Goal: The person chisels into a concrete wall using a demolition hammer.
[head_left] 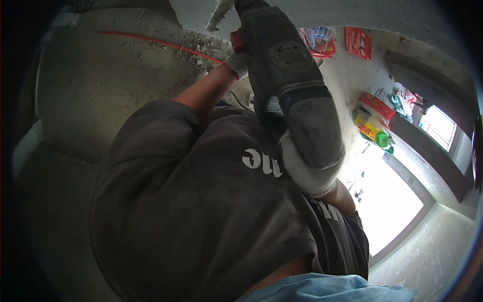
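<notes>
A large dark rotary hammer (292,65) with a red knob on its side slants across the upper middle. My right hand (307,173), in a white knit glove, is wrapped round its rear grip; the tool body covers most of the fingers. On the other side, my left hand (238,65), also gloved, is up against the hammer's front part. Its fingers are hidden behind the tool, so its grip does not show. The hammer's front end meets the grey wall (322,15) at the top edge; no bit is visible.
Broken rubble (201,48) lies on the dusty floor beyond my left arm. A thin red cord-like strand (161,41) runs across it toward my left wrist. Red bags (358,43) lie at the upper right. A yellow-green package (370,126) rests on a ledge near a bright opening (387,201).
</notes>
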`<control>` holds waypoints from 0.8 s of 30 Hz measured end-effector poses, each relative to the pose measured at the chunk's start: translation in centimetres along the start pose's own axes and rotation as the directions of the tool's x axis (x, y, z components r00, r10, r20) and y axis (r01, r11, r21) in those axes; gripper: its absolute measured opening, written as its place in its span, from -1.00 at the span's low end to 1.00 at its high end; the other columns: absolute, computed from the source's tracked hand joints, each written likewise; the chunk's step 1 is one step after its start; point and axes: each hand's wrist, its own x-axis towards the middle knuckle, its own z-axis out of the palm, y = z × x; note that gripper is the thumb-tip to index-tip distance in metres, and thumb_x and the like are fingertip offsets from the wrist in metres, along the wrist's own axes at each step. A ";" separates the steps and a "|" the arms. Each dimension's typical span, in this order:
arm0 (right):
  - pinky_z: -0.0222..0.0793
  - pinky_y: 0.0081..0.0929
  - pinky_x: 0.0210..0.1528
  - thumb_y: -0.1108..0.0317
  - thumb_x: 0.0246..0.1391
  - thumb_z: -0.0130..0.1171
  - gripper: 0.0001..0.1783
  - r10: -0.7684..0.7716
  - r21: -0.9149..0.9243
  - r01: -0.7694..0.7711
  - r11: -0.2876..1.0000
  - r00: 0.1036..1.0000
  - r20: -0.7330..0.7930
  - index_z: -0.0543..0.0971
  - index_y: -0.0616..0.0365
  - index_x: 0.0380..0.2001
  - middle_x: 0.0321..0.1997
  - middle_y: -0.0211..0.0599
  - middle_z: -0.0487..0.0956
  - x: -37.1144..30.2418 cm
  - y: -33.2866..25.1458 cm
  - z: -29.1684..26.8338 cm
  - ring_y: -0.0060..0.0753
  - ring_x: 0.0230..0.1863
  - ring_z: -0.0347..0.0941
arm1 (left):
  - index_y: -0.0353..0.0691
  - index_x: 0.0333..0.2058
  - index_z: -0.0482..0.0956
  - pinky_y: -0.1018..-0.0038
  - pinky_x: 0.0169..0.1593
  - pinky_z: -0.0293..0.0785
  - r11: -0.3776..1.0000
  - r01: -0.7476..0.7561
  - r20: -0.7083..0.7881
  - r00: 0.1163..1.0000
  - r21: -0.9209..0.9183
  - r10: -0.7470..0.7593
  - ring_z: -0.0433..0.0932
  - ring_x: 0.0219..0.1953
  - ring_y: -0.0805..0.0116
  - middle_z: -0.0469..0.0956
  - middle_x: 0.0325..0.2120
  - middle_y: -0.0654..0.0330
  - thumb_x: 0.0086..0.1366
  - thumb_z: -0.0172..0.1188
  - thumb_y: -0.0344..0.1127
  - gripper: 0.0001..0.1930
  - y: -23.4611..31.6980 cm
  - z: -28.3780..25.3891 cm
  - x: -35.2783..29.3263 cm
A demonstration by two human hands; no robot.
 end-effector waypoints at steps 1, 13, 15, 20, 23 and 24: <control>0.52 -0.26 -0.24 0.30 -0.23 0.38 -0.45 -0.057 -0.064 0.058 0.996 0.998 0.018 0.50 0.25 -0.10 -0.23 -0.09 0.60 -0.1 0.6 0.2 -0.02 -0.25 0.59 | -0.22 0.18 0.33 0.43 0.14 0.46 1.000 0.006 -0.005 1.000 0.007 -0.006 0.46 0.08 0.32 0.48 0.02 0.16 0.42 -0.04 -0.38 -0.63 0.1 -0.2 0.1; 0.50 -0.22 -0.13 0.23 -0.23 0.43 -0.26 0.001 -0.041 0.006 0.999 0.988 0.153 0.39 0.23 0.05 -0.13 -0.11 0.58 1.4 -0.6 0.7 -0.01 -0.15 0.59 | -0.21 0.18 0.33 0.42 0.13 0.46 0.995 0.065 -0.073 0.996 0.073 -0.059 0.46 0.08 0.32 0.48 0.02 0.16 0.43 -0.05 -0.36 -0.63 -0.6 -1.7 -0.5; 0.52 -0.22 -0.15 0.22 -0.23 0.45 -0.28 0.031 -0.085 -0.017 0.996 0.986 0.166 0.40 0.24 0.02 -0.15 -0.08 0.60 0.9 -0.9 0.9 0.00 -0.15 0.60 | -0.21 0.18 0.33 0.42 0.13 0.46 0.994 0.068 -0.081 0.995 0.081 -0.062 0.46 0.08 0.32 0.48 0.02 0.16 0.43 -0.06 -0.35 -0.63 -1.1 -1.4 -1.1; 0.52 -0.20 -0.16 0.25 -0.24 0.45 -0.27 0.029 -0.058 -0.020 0.998 0.987 0.158 0.38 0.25 0.02 -0.20 -0.07 0.61 3.0 0.0 1.5 0.03 -0.19 0.60 | -0.21 0.18 0.33 0.42 0.13 0.46 0.992 0.080 -0.104 0.992 0.102 -0.070 0.46 0.08 0.32 0.48 0.02 0.16 0.43 -0.06 -0.34 -0.64 -1.0 -2.4 -0.8; 0.53 -0.21 -0.17 0.28 -0.22 0.44 -0.33 0.038 -0.044 -0.033 0.998 0.993 0.109 0.41 0.23 0.00 -0.22 -0.07 0.62 1.7 -1.1 1.5 0.03 -0.19 0.60 | -0.21 0.18 0.34 0.42 0.13 0.46 0.990 0.093 -0.111 0.990 0.109 -0.081 0.46 0.08 0.32 0.48 0.02 0.16 0.44 -0.07 -0.34 -0.64 -1.1 -2.4 -0.7; 0.53 -0.23 -0.18 0.29 -0.21 0.43 -0.36 0.092 -0.005 -0.092 0.996 0.991 0.098 0.42 0.23 -0.02 -0.22 -0.07 0.62 1.5 -1.5 1.5 0.02 -0.19 0.60 | -0.21 0.18 0.34 0.42 0.13 0.46 0.989 0.104 -0.122 0.988 0.103 -0.091 0.46 0.08 0.31 0.48 0.02 0.16 0.44 -0.07 -0.34 -0.64 -1.6 -1.9 -2.0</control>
